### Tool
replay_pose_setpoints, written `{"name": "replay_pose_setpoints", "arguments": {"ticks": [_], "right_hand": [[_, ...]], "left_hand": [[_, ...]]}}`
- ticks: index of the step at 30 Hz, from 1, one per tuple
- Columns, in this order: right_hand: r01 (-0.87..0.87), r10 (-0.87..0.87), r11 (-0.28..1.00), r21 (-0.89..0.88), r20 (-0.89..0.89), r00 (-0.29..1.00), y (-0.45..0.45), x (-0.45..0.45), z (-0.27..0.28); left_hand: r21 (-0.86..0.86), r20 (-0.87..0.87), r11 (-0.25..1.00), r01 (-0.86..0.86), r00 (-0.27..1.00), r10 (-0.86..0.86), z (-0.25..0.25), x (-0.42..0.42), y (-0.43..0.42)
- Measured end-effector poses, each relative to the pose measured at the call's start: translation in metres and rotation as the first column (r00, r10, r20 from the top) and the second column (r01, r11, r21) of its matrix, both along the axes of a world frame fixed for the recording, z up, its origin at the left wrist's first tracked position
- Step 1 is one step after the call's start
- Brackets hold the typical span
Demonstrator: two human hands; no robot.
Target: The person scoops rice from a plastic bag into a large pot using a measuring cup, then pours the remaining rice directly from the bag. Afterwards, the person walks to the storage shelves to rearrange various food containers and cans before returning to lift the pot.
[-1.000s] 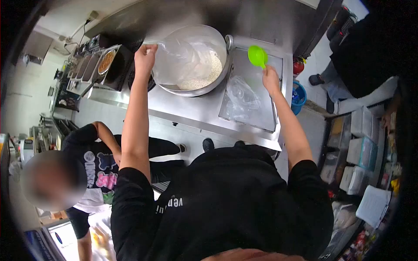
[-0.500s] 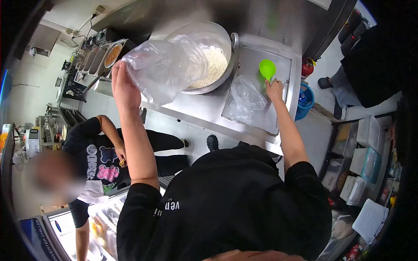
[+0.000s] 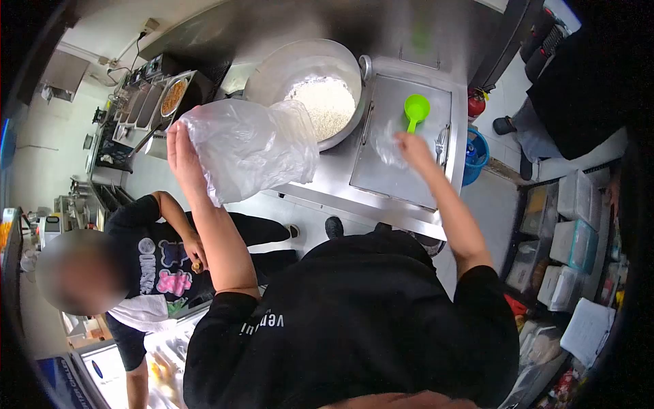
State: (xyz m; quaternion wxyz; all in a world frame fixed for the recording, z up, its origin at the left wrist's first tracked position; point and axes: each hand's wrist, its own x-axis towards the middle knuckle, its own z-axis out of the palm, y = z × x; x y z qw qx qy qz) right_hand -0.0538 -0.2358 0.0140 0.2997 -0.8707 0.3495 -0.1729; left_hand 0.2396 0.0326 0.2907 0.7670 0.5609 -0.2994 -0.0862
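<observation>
At the left, my left hand (image 3: pixel 185 158) grips the rim of a large clear plastic bag (image 3: pixel 255 146), which hangs in front of the big metal pot (image 3: pixel 266 75). Inside the pot lie white grains (image 3: pixel 330 102), partly covered by the bag. My right hand (image 3: pixel 414 150) is over the metal tray (image 3: pixel 402 180), its fingers closed on a smaller, crumpled clear plastic bag (image 3: pixel 387 144) that is smeared by motion. Just above these fingers lies a green ladle (image 3: pixel 417 108), its handle pointing at them.
A co-worker (image 3: pixel 157 259) stands at the left beside a lit chiller. Food pans (image 3: pixel 146 105) line the back left. Metal utensils (image 3: pixel 441 143) lie on the tray's right side. A blue bin (image 3: pixel 477 157), a fire extinguisher (image 3: pixel 477 105) and another person (image 3: pixel 579 102) are at the right.
My right hand has let go of the green ladle and moved left onto the crumpled bag, which has shifted up the tray. The larger bag has dropped slightly, showing more of the grains.
</observation>
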Motion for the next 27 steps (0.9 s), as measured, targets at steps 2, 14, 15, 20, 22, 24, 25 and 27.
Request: {"name": "replay_pose_setpoints", "arguments": {"ticks": [2, 14, 15, 20, 22, 24, 25, 27], "right_hand": [[-0.179, 0.178, 0.984, 0.009, 0.064, 0.982, -0.014, 0.001, 0.082], [-0.217, 0.058, 0.846, 0.487, 0.320, 0.946, -0.014, 0.172, 0.136], [-0.225, 0.069, 0.847, 0.481, 0.321, 0.944, -0.017, 0.178, 0.137], [-0.312, -0.019, 0.624, 0.717, 0.413, 0.910, -0.019, 0.181, 0.157], [-0.329, -0.001, 0.619, 0.713, 0.419, 0.908, -0.019, 0.188, 0.162], [-0.340, 0.008, 0.613, 0.713, 0.424, 0.905, -0.013, 0.189, 0.173], [-0.334, 0.037, 0.651, 0.682, 0.411, 0.911, -0.007, 0.188, 0.181], [-0.328, 0.065, 0.683, 0.653, 0.393, 0.917, -0.005, 0.192, 0.178]], "left_hand": [[-0.022, -0.005, 1.000, -0.021, 1.000, 0.020, -0.001, 0.011, 0.004], [0.020, 0.367, 1.000, 0.005, 0.930, -0.012, -0.005, -0.009, -0.035], [0.044, 0.366, 0.999, -0.004, 0.930, -0.013, -0.008, -0.005, -0.032], [0.157, 0.401, 0.988, -0.015, 0.915, -0.049, -0.017, 0.021, -0.048], [0.297, 0.491, 0.954, -0.041, 0.863, -0.115, -0.021, 0.018, -0.064], [0.323, 0.672, 0.938, -0.124, 0.728, -0.135, -0.024, -0.005, -0.087], [0.291, 0.754, 0.941, -0.172, 0.647, -0.115, -0.029, -0.001, -0.098], [0.320, 0.863, 0.915, -0.245, 0.475, -0.175, -0.051, 0.021, -0.121]]}}
